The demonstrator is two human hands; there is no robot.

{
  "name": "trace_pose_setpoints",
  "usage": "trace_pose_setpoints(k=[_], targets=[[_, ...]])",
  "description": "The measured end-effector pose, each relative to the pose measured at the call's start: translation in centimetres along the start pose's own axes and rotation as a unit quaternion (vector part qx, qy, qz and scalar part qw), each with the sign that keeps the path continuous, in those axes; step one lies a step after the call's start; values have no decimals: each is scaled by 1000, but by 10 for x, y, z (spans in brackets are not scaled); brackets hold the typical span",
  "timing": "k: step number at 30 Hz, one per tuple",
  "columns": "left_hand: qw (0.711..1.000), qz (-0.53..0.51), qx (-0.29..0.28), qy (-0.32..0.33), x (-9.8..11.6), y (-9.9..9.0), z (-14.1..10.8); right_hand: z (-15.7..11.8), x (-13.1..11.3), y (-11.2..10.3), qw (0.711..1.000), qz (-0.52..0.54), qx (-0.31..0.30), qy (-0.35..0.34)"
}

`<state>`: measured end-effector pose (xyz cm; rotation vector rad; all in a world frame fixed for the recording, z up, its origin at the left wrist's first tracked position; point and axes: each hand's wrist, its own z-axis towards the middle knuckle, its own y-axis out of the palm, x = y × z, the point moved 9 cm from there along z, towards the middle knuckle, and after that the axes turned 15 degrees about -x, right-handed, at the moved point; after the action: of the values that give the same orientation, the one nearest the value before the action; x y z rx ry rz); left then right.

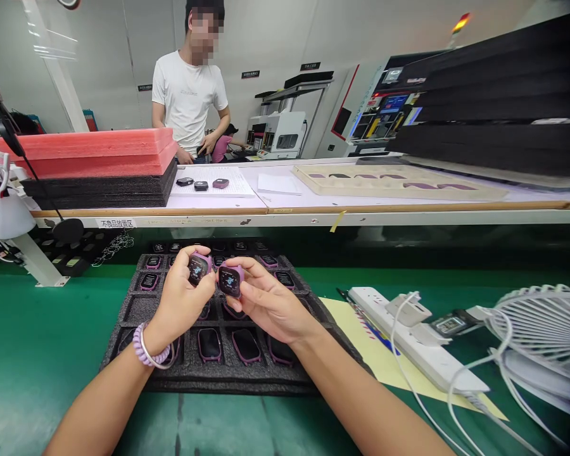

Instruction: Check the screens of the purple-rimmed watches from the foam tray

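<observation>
My left hand (183, 294) is closed round a purple smartwatch (198, 268) whose screen is lit and faces me. In my right hand (266, 297) I grip a second purple smartwatch (230, 280), its screen lit as well. The two watches are side by side, close together, above a black foam tray (140, 309). More smartwatch bodies lie in the tray's compartments; a dark-screened watch (209, 345) is in the front row, and a lit watch (149, 281) sits at the left. My hands and wrists hide part of the tray.
A white power strip (418, 335) with cables, a yellow sheet (346, 323) and a fan (546, 329) are on the right. A shelf (285, 218) crosses behind, bearing pink foam (90, 152) and a beige tray (308, 180). A person (190, 101) stands beyond it.
</observation>
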<state>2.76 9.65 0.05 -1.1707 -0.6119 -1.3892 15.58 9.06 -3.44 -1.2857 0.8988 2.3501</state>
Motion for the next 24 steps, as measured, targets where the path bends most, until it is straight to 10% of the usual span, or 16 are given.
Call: trace_pose_setpoints(k=[12, 24], targets=[[937, -316, -59, -134, -32, 18, 4, -2, 6, -37, 993, 37, 105, 36], [963, -247, -71, -77, -27, 17, 8, -6, -6, -32, 990, -75, 121, 13]])
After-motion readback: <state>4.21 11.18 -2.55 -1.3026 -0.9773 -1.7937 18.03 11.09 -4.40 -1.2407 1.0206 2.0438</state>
